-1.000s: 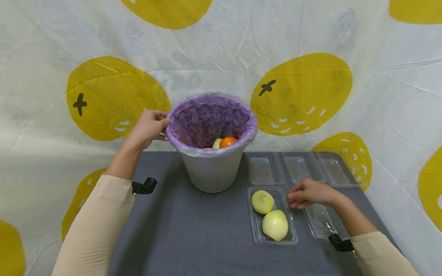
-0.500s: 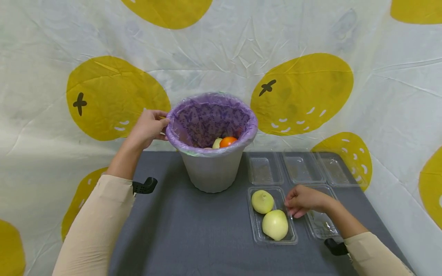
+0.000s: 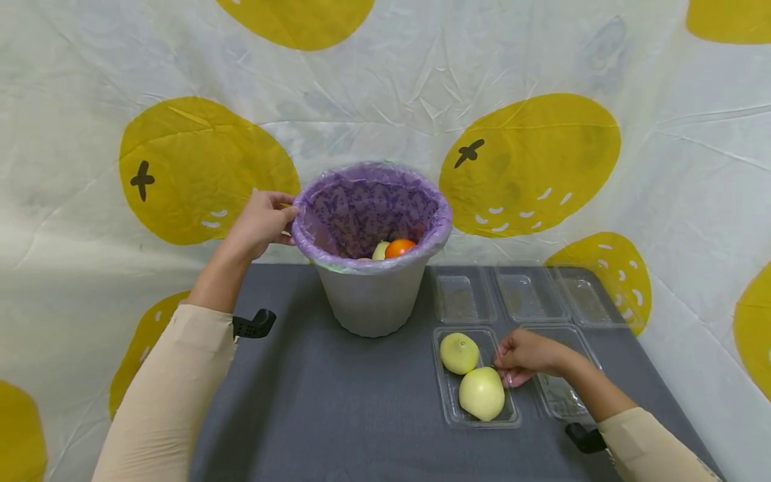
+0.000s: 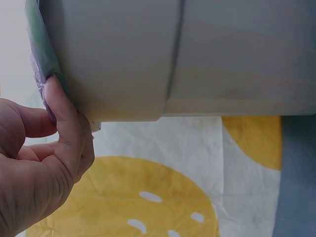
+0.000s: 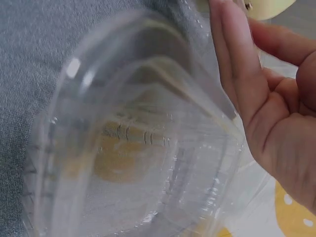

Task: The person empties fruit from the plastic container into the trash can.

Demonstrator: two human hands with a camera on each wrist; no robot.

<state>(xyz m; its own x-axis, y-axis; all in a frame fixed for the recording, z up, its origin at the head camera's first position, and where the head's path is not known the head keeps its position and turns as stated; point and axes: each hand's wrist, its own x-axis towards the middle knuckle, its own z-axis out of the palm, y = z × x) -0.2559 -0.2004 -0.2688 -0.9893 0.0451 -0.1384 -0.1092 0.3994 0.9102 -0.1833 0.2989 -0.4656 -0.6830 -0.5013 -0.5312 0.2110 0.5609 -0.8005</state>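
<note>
In the head view my left hand [image 3: 259, 224] pinches the rim of a light grey bin [image 3: 370, 308] on its left side. A purple patterned bag liner [image 3: 373, 201] is folded over that rim. Inside lie a round orange-red fruit [image 3: 399, 248] and a pale green one [image 3: 380, 250], partly hidden by the near edge. My right hand [image 3: 530, 355] pinches the right rim of a clear plastic tray [image 3: 452, 405]. Two pale yellow-green fruits, a farther one [image 3: 460, 353] and a nearer one [image 3: 482, 393], sit in this tray.
Right of the fruit tray, partly under my right hand, lies another clear tray [image 3: 560, 395]. Several more clear trays [image 3: 460, 298] line the back right of the dark grey table [image 3: 337, 415]. A white curtain [image 3: 361, 80] with yellow shapes hangs behind.
My right hand has come down and slightly left, from beside the fruit tray onto its right rim. The left hand keeps its hold on the bin; the fruits have not moved.
</note>
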